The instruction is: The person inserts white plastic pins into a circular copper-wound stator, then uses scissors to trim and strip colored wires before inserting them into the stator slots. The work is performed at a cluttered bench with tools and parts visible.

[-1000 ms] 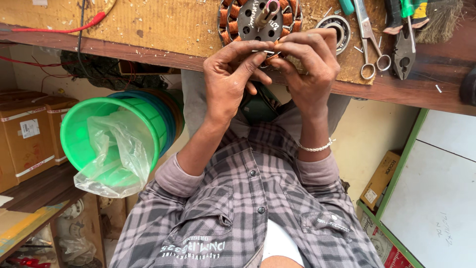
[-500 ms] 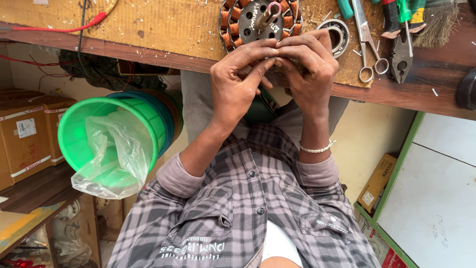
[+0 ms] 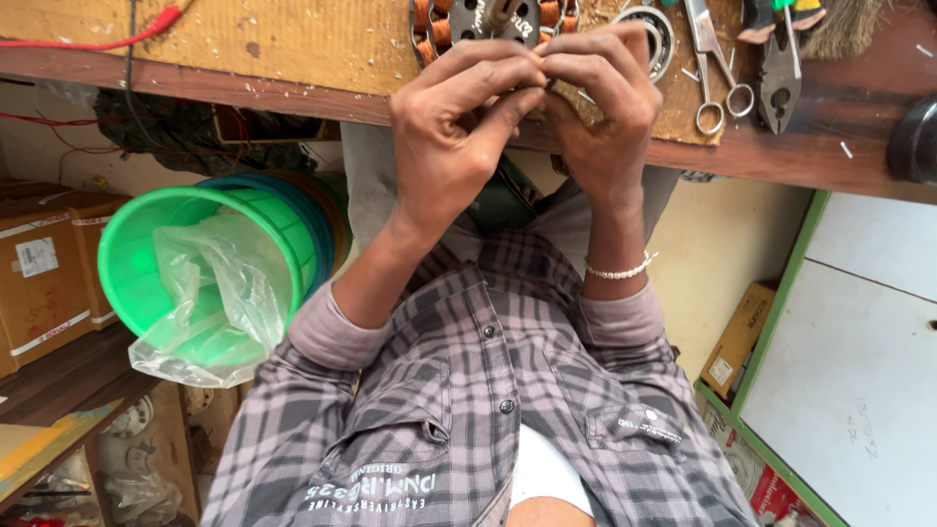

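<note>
Motor stator (image 3: 488, 21), ringed with copper-coloured coils, lies on the yellow board (image 3: 293, 39) at the top edge of the view, half hidden behind the fingertips, with its upper part cut off by the frame. Going from the left: brown cartons (image 3: 44, 263) sit on a low shelf, and beside them a green bucket (image 3: 210, 259) lined with a clear plastic bag leans out under the wooden bench edge (image 3: 195, 83). A red wire (image 3: 107, 37) runs along the board above it. The left hand (image 3: 454, 146) is raised just below the bench edge, fingers curled in, thumb and forefinger pinched together on something too small to make out. The right hand (image 3: 600, 107) meets it fingertip to fingertip, likewise pinched narrow, a bead bracelet (image 3: 617, 270) on the wrist. Both hands are close to the stator; whether they touch it cannot be told. To the right, a round bearing (image 3: 652, 34), scissors (image 3: 717, 68) and pliers (image 3: 781, 73) lie close together near the bench edge, leaving little free room there
</note>
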